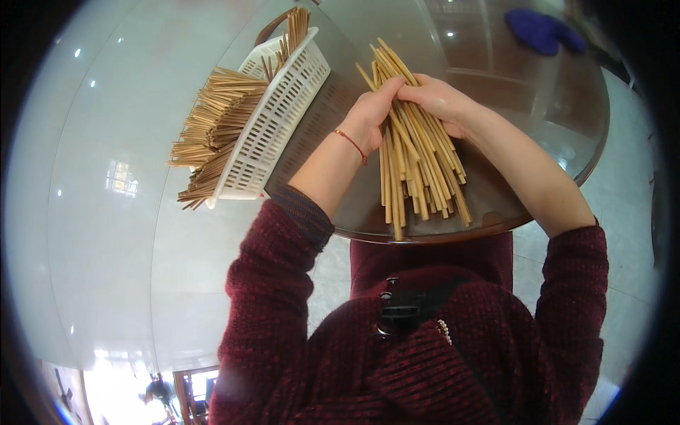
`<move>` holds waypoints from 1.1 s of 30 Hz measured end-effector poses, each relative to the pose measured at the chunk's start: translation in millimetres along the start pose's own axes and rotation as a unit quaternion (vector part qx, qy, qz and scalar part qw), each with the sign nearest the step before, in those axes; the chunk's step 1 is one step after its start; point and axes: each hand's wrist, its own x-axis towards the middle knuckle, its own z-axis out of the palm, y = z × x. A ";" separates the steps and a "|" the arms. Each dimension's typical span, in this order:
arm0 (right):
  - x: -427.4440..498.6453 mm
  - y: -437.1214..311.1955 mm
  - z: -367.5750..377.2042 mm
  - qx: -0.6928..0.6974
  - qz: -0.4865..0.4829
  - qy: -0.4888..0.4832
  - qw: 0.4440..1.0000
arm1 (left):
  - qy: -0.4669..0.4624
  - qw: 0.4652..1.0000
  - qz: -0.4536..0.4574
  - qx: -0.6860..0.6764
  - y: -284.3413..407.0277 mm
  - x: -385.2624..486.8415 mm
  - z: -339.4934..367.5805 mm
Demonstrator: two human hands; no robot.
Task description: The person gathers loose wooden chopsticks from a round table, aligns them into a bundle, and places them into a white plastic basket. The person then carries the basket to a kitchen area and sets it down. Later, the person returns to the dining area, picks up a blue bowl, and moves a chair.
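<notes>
A thick bundle of wooden chopsticks [417,154] lies over the near part of a round table, its ends fanned and uneven towards me. My left hand [374,109] grips the bundle from the left, and my right hand [438,101] clasps it from the right. Both thumbs meet on top of the sticks; most of my fingers are hidden beneath or beside them. On the left stands a white slotted plastic basket [279,117], filled with many more chopsticks [223,117], some pale and some darker brown, poking out past its left side.
The dark round table [531,133] has a glossy top and a curved near edge close to my body. A purple cloth [542,32] lies at the far right. Pale tiled floor [106,239] stretches left of the table.
</notes>
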 end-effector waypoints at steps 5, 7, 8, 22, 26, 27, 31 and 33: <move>-0.4 2.5 -1.5 -0.021 -0.052 0.040 0.998 | 0.016 0.998 0.043 -0.038 -4.7 4.1 19.7; 0.1 -5.1 5.1 -0.022 -0.079 0.103 0.991 | 0.019 0.992 0.116 -0.051 3.7 -3.6 27.3; -0.8 -13.8 9.6 -0.059 -0.172 0.081 0.980 | 0.018 0.984 0.167 -0.059 11.3 -11.1 29.1; -25.3 -72.9 75.1 -0.182 -0.374 0.055 0.908 | -0.066 0.815 0.569 0.083 35.1 -57.5 -26.2; -16.4 -61.2 76.2 -0.169 -0.399 0.052 0.900 | -0.082 0.815 0.571 0.054 23.1 -48.2 -37.7; -16.3 -58.1 78.9 -0.163 -0.405 0.048 0.899 | -0.085 0.823 0.561 0.031 21.1 -50.1 -38.7; -16.9 -48.3 86.7 -0.149 -0.434 0.050 0.887 | -0.127 0.839 0.527 0.044 22.8 -57.9 -45.6; -13.9 -43.6 86.1 -0.164 -0.457 0.061 0.872 | -0.140 0.840 0.519 0.077 25.3 -60.2 -52.0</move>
